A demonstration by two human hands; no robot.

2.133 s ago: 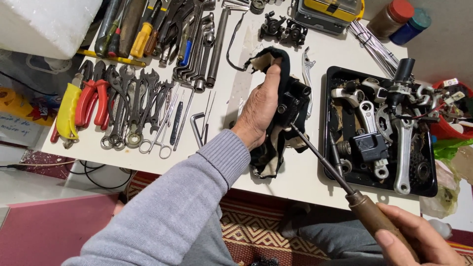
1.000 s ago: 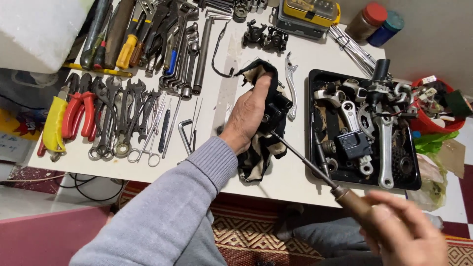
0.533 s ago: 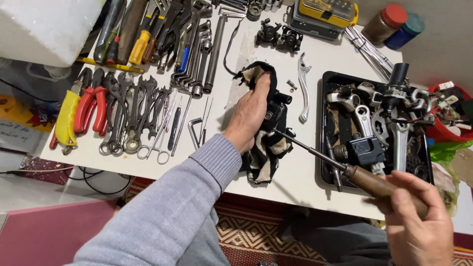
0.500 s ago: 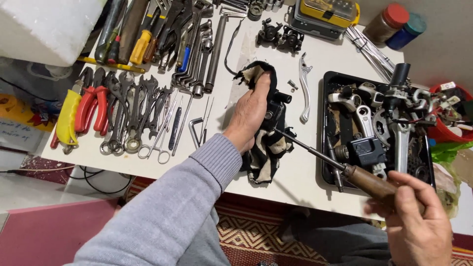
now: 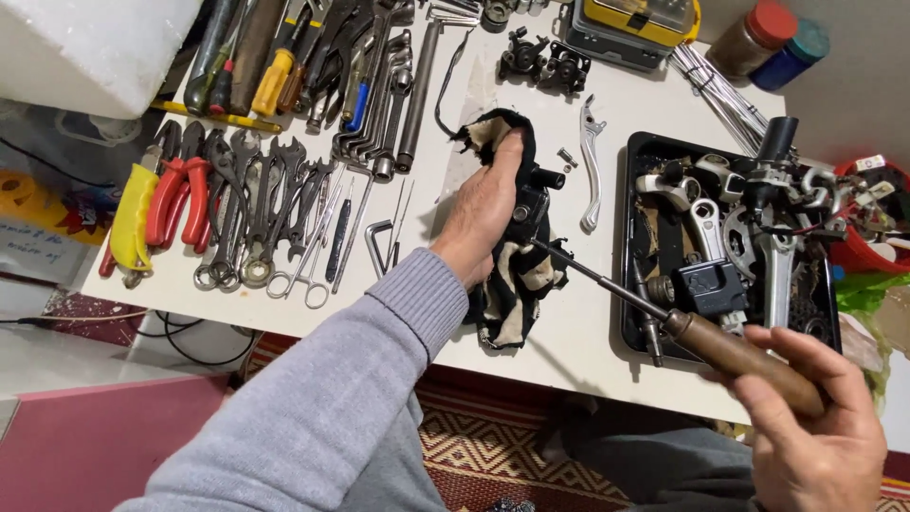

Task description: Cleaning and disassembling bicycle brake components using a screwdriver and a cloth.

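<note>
My left hand (image 5: pixel 483 209) presses down on a small black metal part (image 5: pixel 533 197) that rests on a black and cream rag (image 5: pixel 517 284) on the white table (image 5: pixel 569 351). My right hand (image 5: pixel 810 427) grips the brown wooden handle of a long screwdriver (image 5: pixel 654 313). Its thin shaft runs up and left, and its tip meets the black part just below my left fingers. A silver lever (image 5: pixel 591 161) lies right of the part.
A black tray (image 5: pixel 633 284) full of metal bike parts sits at the right. Rows of wrenches (image 5: pixel 275 190), pliers with red and yellow grips (image 5: pixel 161 204) and screwdrivers cover the left. A yellow case (image 5: pixel 635 24) and two jars (image 5: pixel 758 38) stand at the back.
The view shifted slightly. My right hand has adjusted its hold on the screwdriver handle, with the tip staying at the black part. My left hand has stayed on the part.
</note>
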